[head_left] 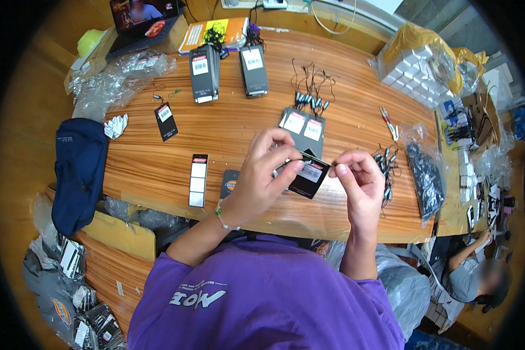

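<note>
Over the front middle of the table, my left hand (261,172) pinches a black hang tag (310,185) with a white sticker between thumb and fingers. My right hand (360,178) is closed in a pinch at the tag's upper right corner; what its fingertips hold is too small to make out. Just behind my hands lie grey hang tags (313,131) with white stickers, with black tag strings (312,100) spread above them. A loose pile of tag strings (387,166) sits to the right of my right hand. Left of my left hand lies a strip of white stickers (198,184).
Two stacks of grey tags (204,79) (254,73) stand at the back. A single black tag (165,122), a navy cloth item (80,169) and clear plastic bags (111,84) are on the left. A bag of black strings (424,175) and boxes (417,70) are right. Another person (469,274) works lower right.
</note>
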### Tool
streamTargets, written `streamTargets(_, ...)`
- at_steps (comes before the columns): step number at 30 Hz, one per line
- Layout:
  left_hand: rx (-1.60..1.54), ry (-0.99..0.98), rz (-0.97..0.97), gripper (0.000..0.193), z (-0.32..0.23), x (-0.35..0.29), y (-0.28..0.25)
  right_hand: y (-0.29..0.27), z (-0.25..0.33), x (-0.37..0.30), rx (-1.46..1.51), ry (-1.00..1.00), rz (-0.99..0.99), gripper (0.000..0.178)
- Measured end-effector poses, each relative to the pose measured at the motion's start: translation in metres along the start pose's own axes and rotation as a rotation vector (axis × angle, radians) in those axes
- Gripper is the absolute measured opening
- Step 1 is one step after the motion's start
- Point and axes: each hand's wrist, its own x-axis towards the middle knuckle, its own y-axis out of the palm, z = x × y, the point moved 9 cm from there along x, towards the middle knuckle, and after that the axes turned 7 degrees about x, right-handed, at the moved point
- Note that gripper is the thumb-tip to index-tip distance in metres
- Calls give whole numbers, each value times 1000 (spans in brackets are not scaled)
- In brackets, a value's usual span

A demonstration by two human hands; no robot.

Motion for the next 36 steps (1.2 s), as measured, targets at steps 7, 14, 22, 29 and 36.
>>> streamTargets(7, 114, 56, 100, 18, -11, 4, 5, 16, -1, -1, -156, -7, 101, 12)
streamTargets(14, 169, 101, 206, 20, -14, 8, 11, 14, -10, 1, -176, 42, 137, 17)
streamTargets(22, 263, 85, 388, 19, -11, 4, 24, 19, -23, -1, -252, 188, 260, 16)
streamTargets(29, 49, -15, 404, 21, -2, -2, 24, 14, -39, 0, 148, 227, 234, 17)
streamTargets(36, -37, -19, 368, 24, -6, -4, 24, 16, -48, -2, 258, 186, 328, 12)
